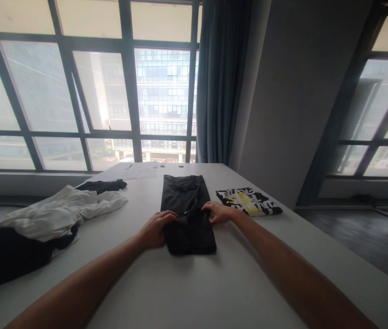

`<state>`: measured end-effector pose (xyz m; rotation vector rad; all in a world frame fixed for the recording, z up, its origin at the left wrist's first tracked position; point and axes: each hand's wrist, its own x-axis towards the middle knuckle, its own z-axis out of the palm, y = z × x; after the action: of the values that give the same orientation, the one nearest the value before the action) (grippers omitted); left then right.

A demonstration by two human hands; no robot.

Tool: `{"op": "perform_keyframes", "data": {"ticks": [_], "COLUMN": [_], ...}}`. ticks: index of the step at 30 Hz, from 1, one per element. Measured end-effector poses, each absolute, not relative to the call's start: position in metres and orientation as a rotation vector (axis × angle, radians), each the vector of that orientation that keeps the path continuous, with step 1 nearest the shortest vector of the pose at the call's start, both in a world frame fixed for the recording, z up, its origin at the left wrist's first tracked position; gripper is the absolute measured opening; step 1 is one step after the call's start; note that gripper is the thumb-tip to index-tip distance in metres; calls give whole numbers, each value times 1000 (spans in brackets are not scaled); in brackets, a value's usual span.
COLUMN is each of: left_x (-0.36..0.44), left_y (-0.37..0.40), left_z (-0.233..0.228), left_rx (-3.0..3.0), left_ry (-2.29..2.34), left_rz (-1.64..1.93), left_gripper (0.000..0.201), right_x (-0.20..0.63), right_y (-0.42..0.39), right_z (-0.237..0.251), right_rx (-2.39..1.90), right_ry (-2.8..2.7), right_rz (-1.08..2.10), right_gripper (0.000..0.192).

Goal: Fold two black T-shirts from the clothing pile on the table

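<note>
1. Fingers (171, 214) of the left hand (155, 228) curl over the left edge of the dark folded garment (187, 214), pinching a fold of cloth; the right hand (218, 213) grips the opposite edge in the same way, thumb hidden beneath. Judged from this hold, the fold is best made by keeping both edges level and the cloth taut between the hands, so that no crease forms across the middle.

2. White table (194, 283): broad, flat, matt surface, smooth enough for cloth to slide on.

3. Heap of white and black clothes (53, 214), well to the left of the hands: soft, rumpled, unfolded fabric with loose overlapping layers.

4. Dark folded garment, at the table's middle, directly between the two hands: a long narrow rectangle of thin, slightly sheened cloth, its near end doubled over into a thicker pad.

5. Black, white and yellow patterned garment (248, 202), just to the right of the right hand: folded flat into a neat rectangle, with a bold printed pattern.

6. Sheets of paper (139, 171), at the far edge near the window: thin, flat, pale.
</note>
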<state>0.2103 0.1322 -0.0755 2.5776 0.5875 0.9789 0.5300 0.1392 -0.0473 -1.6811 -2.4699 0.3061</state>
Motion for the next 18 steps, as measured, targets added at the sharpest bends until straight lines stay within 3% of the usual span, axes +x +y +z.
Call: {"op": "perform_keyframes", "data": {"ticks": [5, 10, 18], "left_x": [216, 215, 200], "left_y": [125, 139, 142], "left_z": [-74, -79, -14], "left_rx": [2409, 2145, 1961], "left_ry": [759, 879, 733], "left_rz": [1028, 1178, 861], "left_gripper": [23, 13, 35], "right_x": [511, 492, 500], "right_y": [132, 125, 111], "right_z": [-43, -32, 5], "right_rx": [-1520, -1178, -899], "right_ry": [-2479, -2300, -1795], "right_rz": [297, 774, 1188], "right_gripper": [51, 19, 15]}}
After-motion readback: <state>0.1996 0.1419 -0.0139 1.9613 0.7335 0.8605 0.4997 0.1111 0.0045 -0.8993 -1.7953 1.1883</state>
